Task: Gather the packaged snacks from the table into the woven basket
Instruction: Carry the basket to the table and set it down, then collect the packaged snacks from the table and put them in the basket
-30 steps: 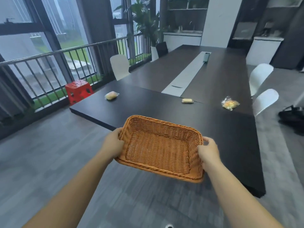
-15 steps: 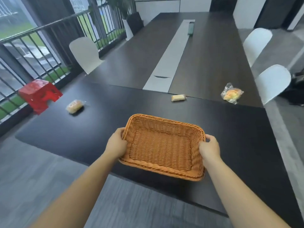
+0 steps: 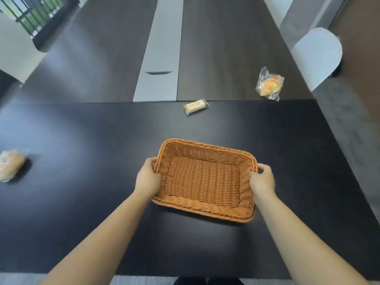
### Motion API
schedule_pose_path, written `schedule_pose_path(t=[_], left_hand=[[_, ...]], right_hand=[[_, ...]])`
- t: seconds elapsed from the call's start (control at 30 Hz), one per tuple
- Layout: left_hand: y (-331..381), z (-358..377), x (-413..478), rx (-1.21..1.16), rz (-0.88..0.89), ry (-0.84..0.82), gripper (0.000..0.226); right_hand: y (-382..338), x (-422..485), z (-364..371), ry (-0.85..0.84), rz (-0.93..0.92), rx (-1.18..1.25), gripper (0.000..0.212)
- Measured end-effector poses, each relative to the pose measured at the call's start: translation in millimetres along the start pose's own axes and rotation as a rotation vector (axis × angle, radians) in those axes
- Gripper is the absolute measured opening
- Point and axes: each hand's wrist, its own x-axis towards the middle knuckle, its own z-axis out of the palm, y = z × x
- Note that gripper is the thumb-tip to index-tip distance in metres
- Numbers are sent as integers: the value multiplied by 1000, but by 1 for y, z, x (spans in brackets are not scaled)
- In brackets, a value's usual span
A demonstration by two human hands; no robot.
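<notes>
Woven basket (image 3: 203,177) gripped between both hands (image 3: 149,178), seemingly resting.

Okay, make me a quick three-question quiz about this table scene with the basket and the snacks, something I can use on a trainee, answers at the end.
1. True or false: the woven basket already holds one snack.
2. How many packaged snacks lie on the dark table?
3. Which snack lies nearest the basket's far rim? A) the bread bun in a clear bag B) the small white wrapped bar C) the wrapped bun at the left edge

Key
1. False: the basket is empty, with the left hand and right hand gripping its short sides.
2. Three.
3. B.
</notes>
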Motion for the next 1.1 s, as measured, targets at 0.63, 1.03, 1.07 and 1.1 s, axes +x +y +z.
schedule_pose_path(t=[0.63,1.03,1.07,1.1], left_hand=[[44,3,47,-99,102,126,47],[143,57,199,374,327,-123,61],[146,63,210,414,343,-123,64],[148,71,223,450,366,-117,67]], right_hand=[[-69,15,2,-87,-361,-21,18],[-133,90,69,-333,-168,138,19],[-135,95,72,-333,-164,154,19],[-137,102,75,-332,-161,165,18]])
